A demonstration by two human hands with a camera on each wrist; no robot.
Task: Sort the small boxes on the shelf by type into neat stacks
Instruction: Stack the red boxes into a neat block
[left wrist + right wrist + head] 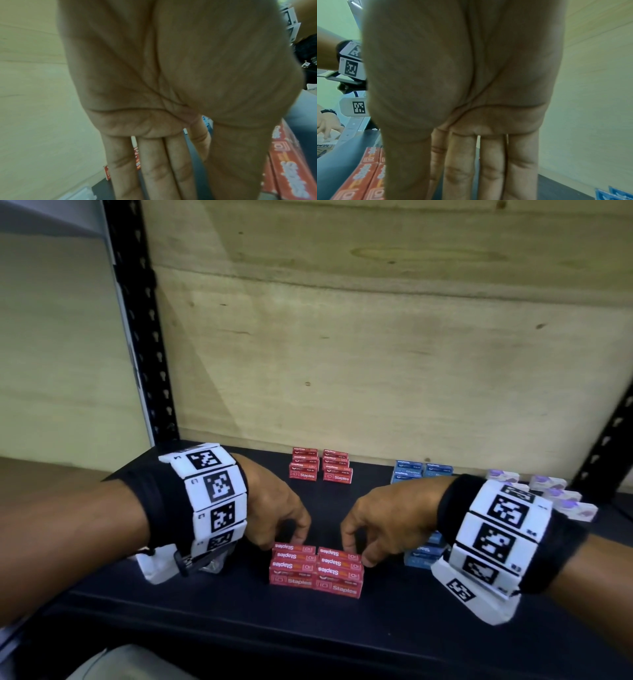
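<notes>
Red cardboard sits under both hands: the left hand point(274, 508) and the right hand point(380, 522) come down on opposite ends of the near red stack point(317, 571), a double column of "Staples" boxes at the front of the black shelf point(394, 631). Fingertips touch the top boxes, but whether either hand pinches a box or merely squares the pile I cannot tell; the wrist views show mostly palm.

Farther back stands a second red stack point(320, 465), also two columns. To the right, blue boxes point(423, 469) sit at the back and more blue boxes point(423, 554) lie near the right wrist. White-and-purple boxes point(555, 491) spread loosely at the far right.

My judgement: reds look nearly done, though split in two piles; blues and purples need gathering.
</notes>
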